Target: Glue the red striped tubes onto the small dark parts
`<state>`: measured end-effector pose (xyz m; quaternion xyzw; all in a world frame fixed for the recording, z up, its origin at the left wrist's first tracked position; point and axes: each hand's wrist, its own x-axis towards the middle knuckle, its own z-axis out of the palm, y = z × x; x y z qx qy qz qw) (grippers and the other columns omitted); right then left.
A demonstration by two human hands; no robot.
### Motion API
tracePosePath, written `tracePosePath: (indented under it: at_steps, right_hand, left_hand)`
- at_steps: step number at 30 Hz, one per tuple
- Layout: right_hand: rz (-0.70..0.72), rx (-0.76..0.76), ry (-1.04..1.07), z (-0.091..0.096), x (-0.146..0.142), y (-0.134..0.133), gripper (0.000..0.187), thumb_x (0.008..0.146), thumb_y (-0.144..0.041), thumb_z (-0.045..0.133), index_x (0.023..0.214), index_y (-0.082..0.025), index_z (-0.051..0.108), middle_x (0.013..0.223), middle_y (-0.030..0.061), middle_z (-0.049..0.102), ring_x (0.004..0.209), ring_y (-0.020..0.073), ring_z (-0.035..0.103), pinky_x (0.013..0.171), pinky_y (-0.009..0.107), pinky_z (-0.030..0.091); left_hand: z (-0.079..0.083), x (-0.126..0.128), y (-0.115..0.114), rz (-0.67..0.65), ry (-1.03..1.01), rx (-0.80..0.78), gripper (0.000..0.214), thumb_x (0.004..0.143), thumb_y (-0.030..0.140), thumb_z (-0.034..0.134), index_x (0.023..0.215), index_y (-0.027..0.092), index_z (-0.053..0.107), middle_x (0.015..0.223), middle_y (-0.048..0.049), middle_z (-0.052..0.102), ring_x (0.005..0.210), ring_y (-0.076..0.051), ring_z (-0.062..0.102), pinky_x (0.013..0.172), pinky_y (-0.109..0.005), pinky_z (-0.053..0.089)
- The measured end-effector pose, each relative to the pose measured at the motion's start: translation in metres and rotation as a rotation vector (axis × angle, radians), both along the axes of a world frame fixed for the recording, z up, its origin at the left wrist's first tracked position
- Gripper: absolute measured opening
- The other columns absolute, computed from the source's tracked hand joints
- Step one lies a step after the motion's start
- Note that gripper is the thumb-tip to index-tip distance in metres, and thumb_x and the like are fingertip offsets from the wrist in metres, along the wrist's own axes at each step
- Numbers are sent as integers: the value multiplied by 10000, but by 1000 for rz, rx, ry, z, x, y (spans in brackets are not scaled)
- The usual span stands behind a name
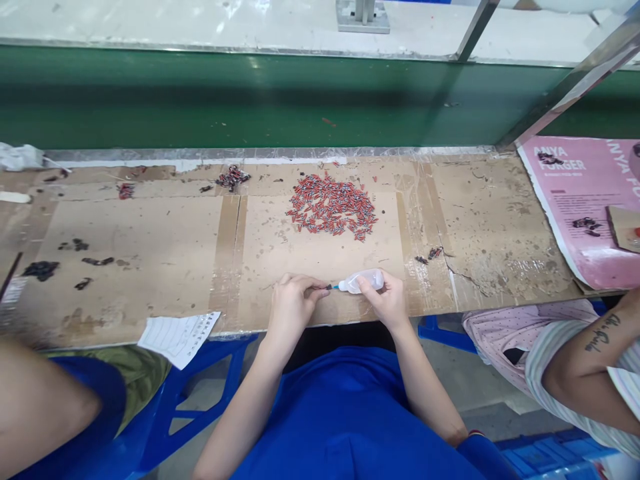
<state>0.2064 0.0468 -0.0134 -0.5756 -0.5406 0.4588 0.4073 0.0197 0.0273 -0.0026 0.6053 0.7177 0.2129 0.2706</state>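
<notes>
While the right hand [387, 301] wraps around a small clear squeeze bottle [363, 281], laid nearly flat with its blue nozzle aimed leftward, the left hand [293, 303] pinches something tiny at the nozzle tip between thumb and fingertips; the piece is too small to make out. Both hands are closed in their grips and rest at the near edge of the desk [165, 247], which seems to steady them for such fine work, the bottle tipped so its contents can reach the nozzle.

Just beyond the bottle, toward the far side of the desk, lies a loose pile of small red parts [331, 205], spread thin and within easy reach of either hand. Further left of that pile sits a much smaller dark cluster of parts [233, 177], and a couple of stray pieces [434, 253] lie right of the bottle. The desk top is covered in taped cardboard, stained and scuffed.

Left of the bottle, a sheet of lined paper [177, 337] hangs over the desk's near edge. Well to the right lies a pink printed sheet [580, 200], and below it a neighbouring person's tattooed forearm [590, 353]. Behind the red pile runs a green conveyor belt [250, 100].
</notes>
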Motion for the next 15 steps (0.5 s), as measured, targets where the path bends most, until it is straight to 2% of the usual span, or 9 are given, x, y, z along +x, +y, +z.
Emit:
tracePosePath:
  at_steps: [6, 9, 12, 15]
  right_hand:
    - [-23, 9, 38, -1, 1, 0, 218, 730, -400, 665, 696, -184, 680, 643, 36, 712, 583, 185, 624, 565, 297, 497]
    - [-142, 43, 138, -2, 2, 1, 233, 742, -430, 651, 743, -198, 672, 717, 45, 732, 669, 213, 670, 628, 329, 539]
    - [-295, 100, 251, -6, 5, 4, 290, 740, -442, 659, 890, -194, 652, 893, 76, 749, 821, 239, 705, 732, 365, 562]
    - [-313, 161, 251, -9, 6, 7, 374, 668, -370, 747, 962, -202, 587, 935, 83, 740, 858, 241, 711, 785, 378, 559]
  left_hand:
    - [-7, -3, -2, -9, -26, 59, 81, 689, 197, 766, 721, 271, 760, 788, -34, 766, 853, -276, 657, 825, -445, 504]
    - [-10, -5, -2, -28, -41, 89, 49, 698, 222, 754, 714, 268, 755, 781, -34, 764, 828, -266, 666, 801, -428, 519]
    - [-8, -7, -3, -47, -63, 92, 28, 706, 237, 742, 717, 260, 753, 778, -35, 761, 824, -255, 672, 776, -398, 534]
    - [-3, -11, 1, -83, -119, 46, 69, 684, 287, 758, 745, 254, 755, 788, -35, 764, 834, -257, 683, 795, -392, 543]
